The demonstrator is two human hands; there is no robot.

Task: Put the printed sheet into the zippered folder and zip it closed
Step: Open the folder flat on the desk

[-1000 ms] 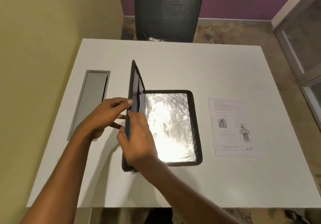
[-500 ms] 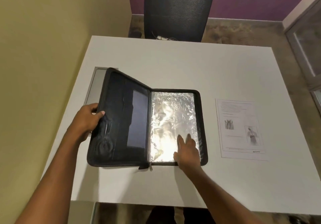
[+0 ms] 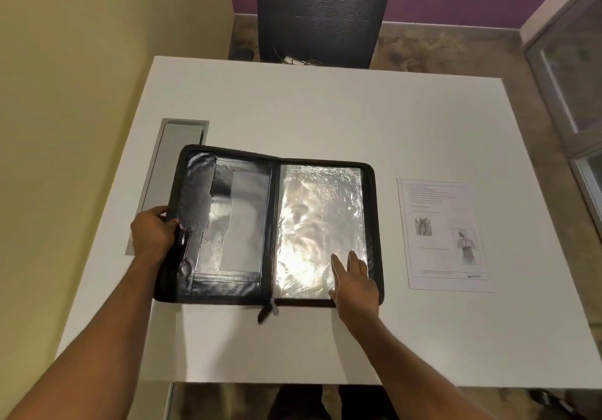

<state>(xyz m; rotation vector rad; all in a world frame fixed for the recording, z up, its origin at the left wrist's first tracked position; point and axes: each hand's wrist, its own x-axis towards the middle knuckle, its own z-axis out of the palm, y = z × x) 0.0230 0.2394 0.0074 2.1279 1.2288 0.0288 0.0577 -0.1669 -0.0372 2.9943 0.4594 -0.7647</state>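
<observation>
Fingers first: on my left hand they curl round the outer edge of the folder, thumb on the inside of the cover, pinching it. On my right hand the fingers lie flat and slightly spread on the shiny plastic sleeve near its lower right corner.

Both halves of the folder look nearly flat on the table, with the zipper pull hanging off the near edge at the spine. Just to the right lies the printed sheet, apart from the folder and untouched.

I judge the opening to be about done. To finish well, I'd press the left cover fully flat before letting go, so it cannot spring back. Then I'd send the right hand to the sheet, lifting it by an edge, not dragging it, and slide it squarely in, clear of the zipper track.
</observation>
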